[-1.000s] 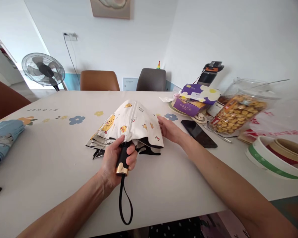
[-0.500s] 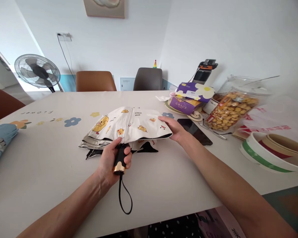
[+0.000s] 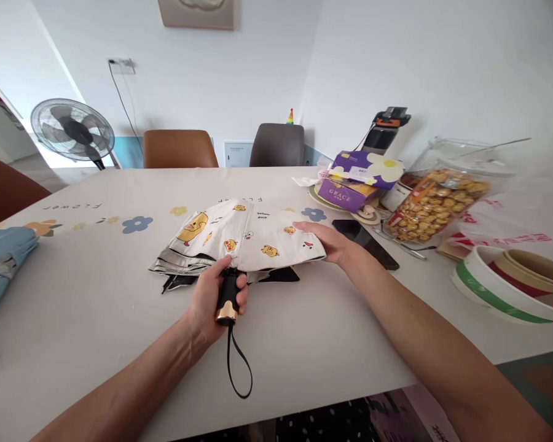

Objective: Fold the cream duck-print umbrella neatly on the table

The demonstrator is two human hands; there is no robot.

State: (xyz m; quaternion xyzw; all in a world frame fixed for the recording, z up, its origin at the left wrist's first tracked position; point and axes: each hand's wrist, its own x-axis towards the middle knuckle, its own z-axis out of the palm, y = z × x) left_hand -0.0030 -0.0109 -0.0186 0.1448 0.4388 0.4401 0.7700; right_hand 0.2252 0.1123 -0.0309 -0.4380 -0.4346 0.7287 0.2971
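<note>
A folding umbrella point(image 3: 239, 236) with a white canopy printed with yellow ducks lies collapsed on the white table point(image 3: 96, 307). My left hand point(image 3: 212, 298) is wrapped round its black handle with the gold end cap point(image 3: 225, 316); a black wrist loop point(image 3: 239, 368) trails toward the table's near edge. My right hand point(image 3: 332, 242) pinches the right edge of the canopy and holds one panel stretched flat.
A black phone point(image 3: 366, 242) lies just right of my right hand. Behind it stand a purple box point(image 3: 350, 190), a jar of snacks point(image 3: 437, 202) and rolls of tape point(image 3: 511, 276). A blue folded umbrella point(image 3: 2, 258) rests at the left edge. Two chairs and a fan stand beyond the table.
The raised canopy has been pulled down and spread flatter toward the right by my right hand. My left hand has kept its grip on the handle.
</note>
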